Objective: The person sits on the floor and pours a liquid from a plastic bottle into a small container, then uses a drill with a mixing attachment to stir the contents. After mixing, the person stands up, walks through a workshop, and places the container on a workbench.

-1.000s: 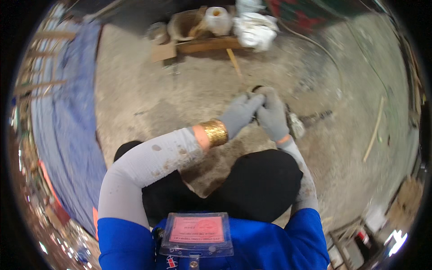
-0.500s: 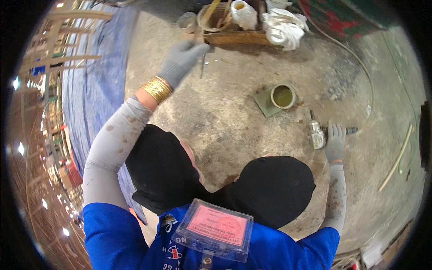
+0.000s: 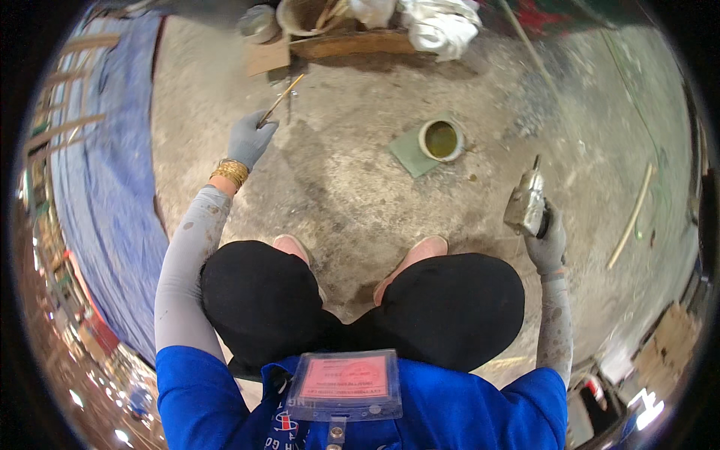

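My left hand, in a grey glove, is closed on a thin stick with a yellowish far end pointing up and right. My right hand, also gloved, grips a silver, pistol-shaped drill by its dark handle; its narrow bit points away from me. Between the hands and farther off, a round pot of murky greenish liquid stands on a flat green piece on the floor.
A wooden beam lies at the back, beside a cardboard piece, a bucket with sticks and a white crumpled bag. Blue sheeting covers the left side. A pale rod rests at right.
My right hand has raised the drill from the floor and turned it. My left hand has drawn back toward me, and the stick now shows clearly in it. The view has shifted.
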`<state>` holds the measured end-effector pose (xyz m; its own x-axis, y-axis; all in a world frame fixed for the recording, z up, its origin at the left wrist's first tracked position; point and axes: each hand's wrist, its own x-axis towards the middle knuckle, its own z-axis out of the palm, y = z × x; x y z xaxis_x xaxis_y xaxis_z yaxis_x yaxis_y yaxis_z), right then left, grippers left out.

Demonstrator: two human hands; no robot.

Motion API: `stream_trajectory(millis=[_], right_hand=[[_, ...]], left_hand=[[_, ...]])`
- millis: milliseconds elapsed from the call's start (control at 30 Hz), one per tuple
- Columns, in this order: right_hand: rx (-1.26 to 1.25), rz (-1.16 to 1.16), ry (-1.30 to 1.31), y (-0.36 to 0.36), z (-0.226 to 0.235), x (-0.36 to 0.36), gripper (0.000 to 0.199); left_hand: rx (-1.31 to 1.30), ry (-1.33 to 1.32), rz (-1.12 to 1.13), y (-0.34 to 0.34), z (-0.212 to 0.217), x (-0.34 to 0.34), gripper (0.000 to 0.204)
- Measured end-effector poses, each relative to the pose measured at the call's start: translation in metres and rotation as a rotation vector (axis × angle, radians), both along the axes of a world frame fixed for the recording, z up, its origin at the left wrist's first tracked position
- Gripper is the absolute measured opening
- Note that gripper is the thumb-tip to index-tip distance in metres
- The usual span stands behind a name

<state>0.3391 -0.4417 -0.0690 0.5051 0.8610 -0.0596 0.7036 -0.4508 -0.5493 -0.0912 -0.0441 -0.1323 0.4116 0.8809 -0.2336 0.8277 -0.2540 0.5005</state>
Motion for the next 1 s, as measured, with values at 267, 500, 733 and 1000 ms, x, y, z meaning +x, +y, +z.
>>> stream_trajectory(millis=[267,500,733,1000], right_hand=[[0.094,-0.74,0.602,0.0,0.066,-0.059,0.012],[0.107,-0.865,0.481,-0.002,0.109,-0.081,0.01],[-0.122,-0.625,0.157,-0.028,0.134,-0.082,0.024],[-0.021,-0.369,0.382,0.003,0.108,-0.097,0.039]], left_hand=[[0.055,0.067,-0.046,0.01,-0.054,0.027,0.043],[0.042,0.062,0.016,0.026,-0.068,0.023,0.037],[-0.144,0.124,-0.013,0.056,-0.029,-0.007,0.027],[-0.775,-0.166,0.16,0.081,0.061,-0.067,0.009]])
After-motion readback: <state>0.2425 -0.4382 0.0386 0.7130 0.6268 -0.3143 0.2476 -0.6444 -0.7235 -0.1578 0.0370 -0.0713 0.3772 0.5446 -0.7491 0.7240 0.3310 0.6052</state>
